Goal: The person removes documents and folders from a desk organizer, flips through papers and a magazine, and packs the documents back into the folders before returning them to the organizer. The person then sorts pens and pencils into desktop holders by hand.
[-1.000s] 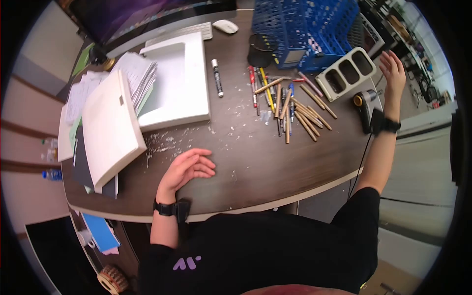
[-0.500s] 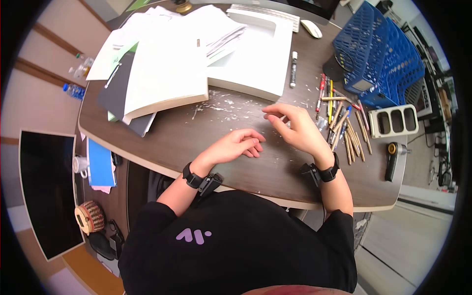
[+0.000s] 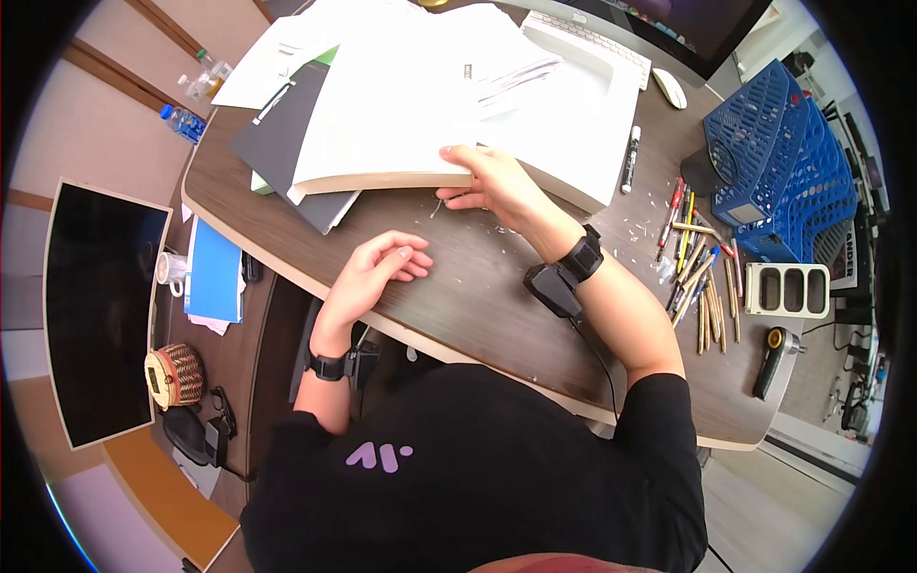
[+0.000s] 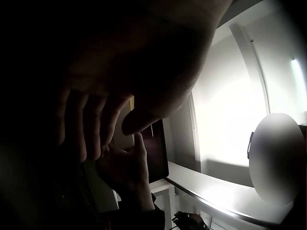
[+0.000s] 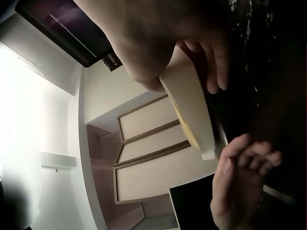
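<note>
A thick white book (image 3: 392,124) lies over a loose pile of papers at the desk's left side in the head view. At its near right corner my right hand (image 3: 506,191) grips the edge, thumb on top and fingers underneath. The right wrist view shows the book's cream edge (image 5: 192,105) between thumb and fingers. My left hand (image 3: 368,272) hovers by the front of the desk, fingers relaxed and holding nothing. Under the book, a dark folder (image 3: 287,143) sticks out to the left.
A shallow white box (image 3: 573,177) sits right of the book, beside a marker (image 3: 631,159). Pencils and pens (image 3: 707,286) lie scattered near a blue file rack (image 3: 764,143), a three-slot holder (image 3: 787,290) and a black tool (image 3: 776,361). White shavings dot the desk (image 3: 478,315).
My right hand has swept left from beyond the desk's right side and taken hold of the book's edge. My left hand stays relaxed near the front edge. The head view has turned left.
</note>
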Demonstrator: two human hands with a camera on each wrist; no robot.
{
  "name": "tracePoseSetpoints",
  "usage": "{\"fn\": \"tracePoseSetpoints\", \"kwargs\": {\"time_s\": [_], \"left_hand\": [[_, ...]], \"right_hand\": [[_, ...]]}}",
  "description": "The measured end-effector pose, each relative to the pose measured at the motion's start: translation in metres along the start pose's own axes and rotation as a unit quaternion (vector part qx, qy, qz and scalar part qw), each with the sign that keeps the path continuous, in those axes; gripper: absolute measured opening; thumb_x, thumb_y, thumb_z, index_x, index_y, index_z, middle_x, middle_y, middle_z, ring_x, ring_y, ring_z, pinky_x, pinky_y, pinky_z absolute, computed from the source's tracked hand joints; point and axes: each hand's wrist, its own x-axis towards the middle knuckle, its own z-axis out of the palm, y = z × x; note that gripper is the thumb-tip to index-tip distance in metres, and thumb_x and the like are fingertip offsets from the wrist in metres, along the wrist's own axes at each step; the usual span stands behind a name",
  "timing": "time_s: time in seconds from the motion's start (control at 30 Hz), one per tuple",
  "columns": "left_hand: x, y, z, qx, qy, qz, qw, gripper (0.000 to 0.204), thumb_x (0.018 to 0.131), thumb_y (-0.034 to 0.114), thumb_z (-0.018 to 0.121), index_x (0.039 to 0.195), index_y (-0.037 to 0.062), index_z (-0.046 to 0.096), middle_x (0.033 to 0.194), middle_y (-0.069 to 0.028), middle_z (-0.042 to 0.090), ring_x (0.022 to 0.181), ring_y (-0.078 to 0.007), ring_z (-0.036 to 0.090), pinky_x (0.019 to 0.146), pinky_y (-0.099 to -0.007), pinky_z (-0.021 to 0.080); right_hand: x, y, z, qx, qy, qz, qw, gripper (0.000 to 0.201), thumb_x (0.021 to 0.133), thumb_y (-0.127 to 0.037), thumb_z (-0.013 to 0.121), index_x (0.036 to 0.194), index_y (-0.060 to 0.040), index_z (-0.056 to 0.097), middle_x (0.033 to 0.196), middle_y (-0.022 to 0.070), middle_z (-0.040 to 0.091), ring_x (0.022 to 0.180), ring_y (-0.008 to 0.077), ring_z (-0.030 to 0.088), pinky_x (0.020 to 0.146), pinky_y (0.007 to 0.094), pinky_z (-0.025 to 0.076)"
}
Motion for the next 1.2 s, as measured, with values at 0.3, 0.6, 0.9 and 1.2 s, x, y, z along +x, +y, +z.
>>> {"fn": "tracePoseSetpoints", "kwargs": {"time_s": [0.3, 0.6, 0.9, 1.2], "left_hand": [[-0.019, -0.021, -0.026, -0.123, 0.085, -0.002, 0.989, 0.029, 0.106, 0.018, 0.051, 0.123, -0.0032, 0.062, 0.104, -0.0145, 0.072, 0.094, -0.0219, 0.072, 0.086, -0.0326, 0.058], [-0.015, 0.007, -0.026, -0.232, -0.009, 0.232, 0.945, 0.078, 0.107, 0.058, 0.036, 0.148, -0.0076, 0.041, 0.145, -0.0194, 0.055, 0.135, -0.0284, 0.053, 0.113, -0.0444, 0.042], [0.016, 0.053, 0.054, -0.04, -0.008, 0.181, 0.983, 0.063, 0.088, 0.017, 0.078, 0.139, -0.0058, 0.049, 0.128, -0.0122, 0.063, 0.117, -0.0191, 0.061, 0.1, -0.0333, 0.048], [0.037, 0.049, 0.083, -0.002, -0.094, 0.143, 0.985, 0.056, 0.085, 0.015, 0.08, 0.131, -0.0054, 0.056, 0.118, -0.0119, 0.068, 0.105, -0.0185, 0.065, 0.093, -0.0327, 0.051]], "right_hand": [[-0.049, -0.035, -0.002, -0.046, -0.071, -0.163, 0.983, 0.052, 0.094, -0.027, 0.072, 0.132, 0.0042, 0.057, 0.122, 0.0122, 0.065, 0.106, 0.0181, 0.065, 0.092, 0.0323, 0.055], [-0.16, -0.033, -0.068, -0.078, 0.027, -0.234, 0.969, 0.061, 0.093, -0.022, 0.074, 0.142, 0.0035, 0.049, 0.129, 0.0114, 0.062, 0.116, 0.0172, 0.059, 0.1, 0.0335, 0.048], [-0.211, 0.012, -0.089, -0.032, 0.158, -0.232, 0.959, 0.061, 0.094, -0.026, 0.074, 0.141, 0.0034, 0.048, 0.129, 0.0132, 0.061, 0.117, 0.019, 0.059, 0.1, 0.0338, 0.049], [-0.242, 0.024, -0.109, 0.068, 0.205, -0.223, 0.951, 0.06, 0.093, -0.022, 0.075, 0.141, 0.0025, 0.049, 0.126, 0.0109, 0.063, 0.115, 0.0166, 0.061, 0.099, 0.0321, 0.05]]}}
